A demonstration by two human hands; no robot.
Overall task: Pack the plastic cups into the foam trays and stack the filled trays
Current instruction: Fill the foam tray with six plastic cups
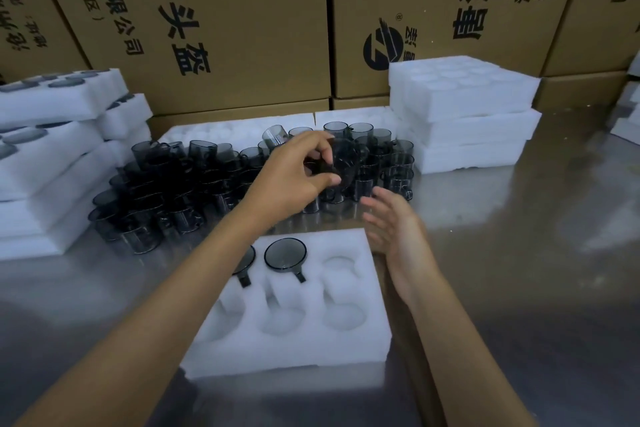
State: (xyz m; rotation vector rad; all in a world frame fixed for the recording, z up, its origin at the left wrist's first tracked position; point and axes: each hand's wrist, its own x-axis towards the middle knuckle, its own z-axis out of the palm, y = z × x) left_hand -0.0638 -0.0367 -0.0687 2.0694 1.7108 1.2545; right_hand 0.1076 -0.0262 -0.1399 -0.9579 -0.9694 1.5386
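Cups [242, 180] — smoky grey, handled, crowded in a stacked heap at the middle of the worktop [519, 253], just beyond the foam tray [287, 350] being filled. Head view only. Left hand [294, 177] raised over the heap, thumb and fingers pinching one dark cup [341, 163] lifted clear of the rest. Right hand [391, 222] released, fingers loose and spread, hovering at the tray's far right corner and holding nothing. Two cups already seated in the tray's far row, rims up, handles pointing toward the near edge: one at the middle [285, 254], one at the left [246, 262] half hidden under the left forearm. Far-right pocket [341, 267] vacant, likewise the three pockets of the near row. Filled trays stacked at the left [52, 163], empty trays stacked at the right [464, 114], cardboard cartons [225, 28] behind.

Judged step: carrying the pinched cup to the vacant far-right pocket. To do it well — turn the cup rim up, bring the handle round to the near side to match the seated pair, lower straight down so the handle drops into its slot, then press lightly until level with the foam. Open right hand well placed to steady the tray or take the cup. Risk: a loose pinch letting the cup slip back onto the heap.
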